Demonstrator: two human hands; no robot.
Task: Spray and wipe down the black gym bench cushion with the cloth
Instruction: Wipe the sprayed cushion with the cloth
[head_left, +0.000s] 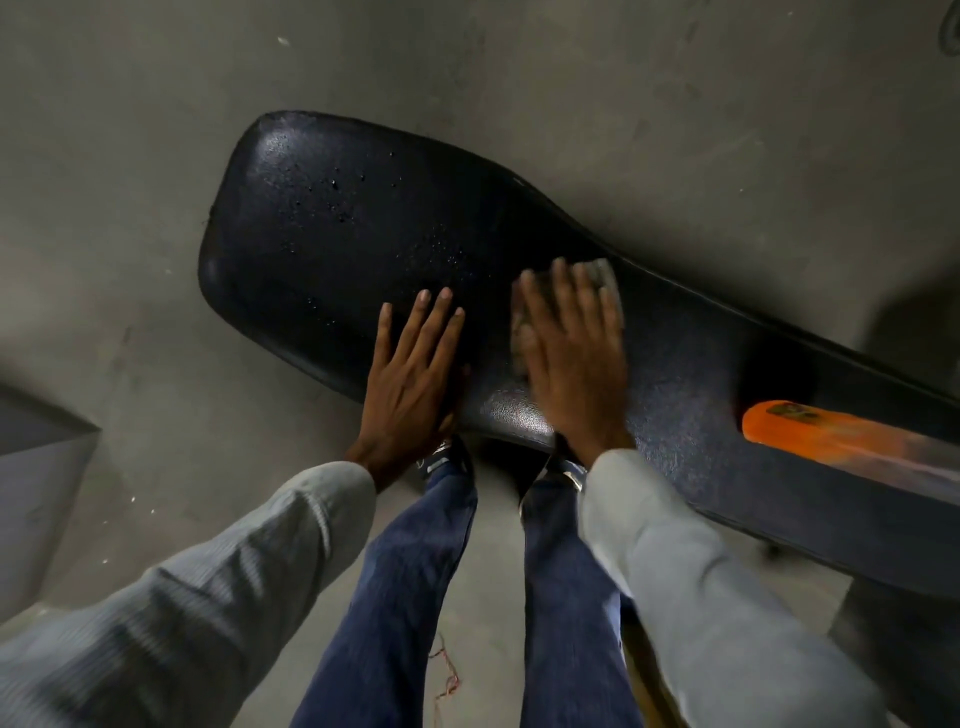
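Fingers of both hands lie straight: right hand (571, 343) presses grey cloth (602, 273) onto bench cushion (337, 234), left hand (415, 364) flat beside it.

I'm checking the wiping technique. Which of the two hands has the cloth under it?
The right hand: it presses flat on the grey cloth, whose edges show around its fingers. The left hand rests bare on the black cushion.
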